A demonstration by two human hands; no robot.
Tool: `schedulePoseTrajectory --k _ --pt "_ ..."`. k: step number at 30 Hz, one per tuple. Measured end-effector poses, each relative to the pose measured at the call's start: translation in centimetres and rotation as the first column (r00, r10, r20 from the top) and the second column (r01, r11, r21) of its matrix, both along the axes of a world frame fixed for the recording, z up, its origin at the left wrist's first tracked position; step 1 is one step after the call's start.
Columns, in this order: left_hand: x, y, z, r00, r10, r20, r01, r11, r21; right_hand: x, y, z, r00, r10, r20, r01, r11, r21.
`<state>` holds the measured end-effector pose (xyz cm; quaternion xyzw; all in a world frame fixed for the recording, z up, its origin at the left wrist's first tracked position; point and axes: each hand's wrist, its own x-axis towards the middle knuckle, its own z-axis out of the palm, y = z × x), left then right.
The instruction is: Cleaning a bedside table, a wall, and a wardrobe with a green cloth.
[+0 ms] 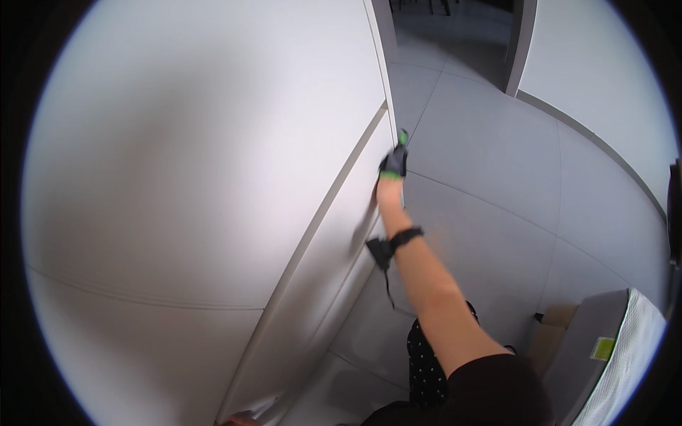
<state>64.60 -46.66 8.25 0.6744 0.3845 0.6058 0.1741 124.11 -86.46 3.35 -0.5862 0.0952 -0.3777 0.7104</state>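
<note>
My right hand (394,160) is stretched forward beside the far vertical edge of a white cabinet (202,160). A grey and black covering with green trim, apparently a glove, is on it; blur hides the fingers' grip. A black strap (406,239) with a small black device (379,252) and a cable is around my right forearm. Of my left hand (242,421), only a small part shows at the bottom rim, close to the lower cabinet front. Beside it is a pale, shiny thing (266,407) that I cannot identify.
Large grey tiles form the floor (479,213). A doorway (453,42) lies beyond the cabinet, with a white wall (591,69) to its right. At lower right is a grey mattress-like pad (581,346) with a white textured side, next to a brown cardboard piece (554,327).
</note>
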Motion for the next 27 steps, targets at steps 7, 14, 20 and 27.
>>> schedulePoseTrajectory --k 7,14,20,27 --pt "4.0 -7.7 8.7 0.896 -0.14 -0.421 0.343 0.82 0.458 -15.3 9.1 -3.9 0.921 0.214 -0.325 -0.136 0.959 0.247" --pt "2.0 -6.2 6.2 0.646 0.58 -0.496 -0.139 0.729 0.671 -20.2 9.1 -5.2 0.869 0.3 -0.394 -0.282 0.954 0.105" --pt "2.9 -10.0 8.5 0.646 0.506 -0.571 -0.086 0.792 0.605 -8.4 1.5 11.6 0.99 0.138 0.006 -0.138 0.987 0.08" --pt "0.8 -13.0 7.1 0.691 0.299 -0.658 -0.084 0.937 0.338 -0.6 -5.7 19.4 0.962 0.125 0.241 -0.104 0.99 -0.096"
